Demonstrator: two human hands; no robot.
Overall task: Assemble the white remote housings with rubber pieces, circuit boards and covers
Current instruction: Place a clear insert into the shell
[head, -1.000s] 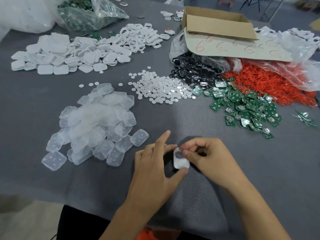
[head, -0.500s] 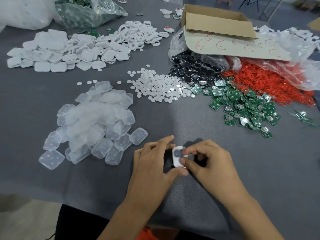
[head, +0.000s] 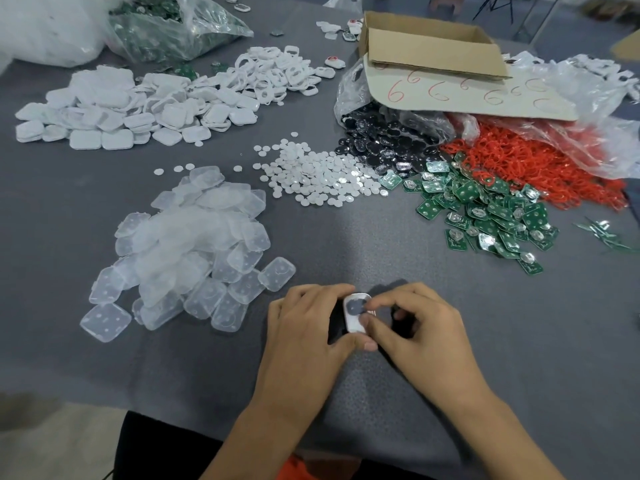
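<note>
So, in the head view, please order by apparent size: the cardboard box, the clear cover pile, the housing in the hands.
1. Cardboard box, though farther away.
2. Clear cover pile, roughly similar; ranking unsure.
3. Housing, smallest.

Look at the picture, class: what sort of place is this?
Probably a small hand-assembly workshop. Bulk heaps of white housings, green circuit boards and red rubber pieces cover one table, beside an open cardboard box.
</note>
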